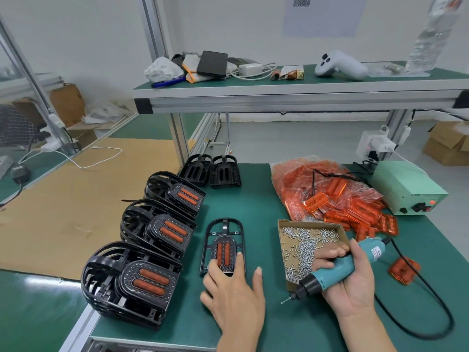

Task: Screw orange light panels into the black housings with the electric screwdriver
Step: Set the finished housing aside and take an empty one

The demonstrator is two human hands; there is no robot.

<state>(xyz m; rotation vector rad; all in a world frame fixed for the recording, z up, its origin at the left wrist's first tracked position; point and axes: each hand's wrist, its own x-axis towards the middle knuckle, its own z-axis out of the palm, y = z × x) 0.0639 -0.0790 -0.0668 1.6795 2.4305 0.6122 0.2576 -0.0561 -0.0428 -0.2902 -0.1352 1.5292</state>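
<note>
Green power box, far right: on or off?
Probably on. The green power box shows a red light glowing on its front face, beside the black switch. The switch position itself is too small to read.

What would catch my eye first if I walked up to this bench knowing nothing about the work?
Probably the clear plastic bag of glossy orange light panels at the back right of the green table, and the three stacks of black plastic housings with orange strips lined up along its left edge. Nearer, the right hand grips a teal electric screwdriver over a cardboard tray of small silver screws.
</note>
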